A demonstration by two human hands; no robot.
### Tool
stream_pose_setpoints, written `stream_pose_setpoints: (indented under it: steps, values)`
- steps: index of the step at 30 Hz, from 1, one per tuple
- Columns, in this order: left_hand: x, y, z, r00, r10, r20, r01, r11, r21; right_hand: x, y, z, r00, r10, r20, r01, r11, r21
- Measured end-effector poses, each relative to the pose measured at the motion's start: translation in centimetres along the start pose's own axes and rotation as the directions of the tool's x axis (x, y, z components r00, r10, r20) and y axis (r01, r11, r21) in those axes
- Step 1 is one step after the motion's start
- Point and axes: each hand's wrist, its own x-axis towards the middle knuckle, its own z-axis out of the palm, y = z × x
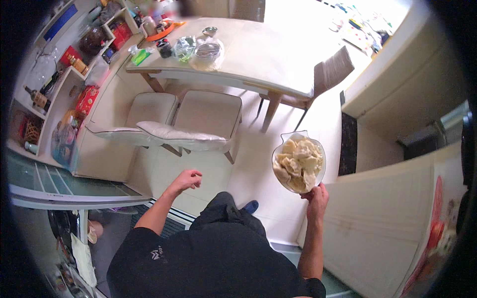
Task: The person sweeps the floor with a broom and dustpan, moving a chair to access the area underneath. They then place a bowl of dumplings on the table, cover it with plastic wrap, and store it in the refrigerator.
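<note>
My right hand (316, 199) grips the near rim of a pale, fish-shaped or leaf-like plate (274, 152), thumb and fingers at its edge. Pale folded pieces of food (301, 160), perhaps dumplings or buns, are heaped on it. The plate is held out over the floor, in front and to the right of me. My left hand (187, 180) hangs in the air at the left, fingers loosely curled and apart, touching nothing. Just beyond it stand chairs with padded seats.
Ahead is a dining table (253, 41) bearing a covered bowl (207, 52), a plastic bag (184, 47) and a jar (164, 48). Two chairs (208, 108) stand at its near side, another (329, 74) at its right end. Shelves line the left; a white cabinet (376, 208) is at the right.
</note>
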Motion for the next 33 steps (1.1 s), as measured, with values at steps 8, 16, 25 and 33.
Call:
stream_pose_setpoints:
  steps: [8,16,25,33]
  values:
    - [4.4,11.4,6.3,0.987,0.021,0.162,0.004,0.989,-0.149,19.5,0.0,4.1,0.995,0.003,0.099,-0.003,1.000,0.001]
    - [19.7,22.4,3.5,0.971,0.162,0.175,-0.140,0.982,-0.128,35.3,-0.9,7.1,0.994,0.093,0.054,-0.094,0.995,0.025]
    - [38.4,30.6,-7.8,0.928,0.064,-0.368,-0.327,0.613,-0.719,56.5,1.1,13.8,0.956,0.120,0.269,-0.119,0.993,-0.020]
    - [45.7,30.0,-15.6,0.669,-0.254,-0.699,-0.610,0.349,-0.711,66.5,1.6,20.1,0.900,0.230,0.369,-0.206,0.973,-0.103]
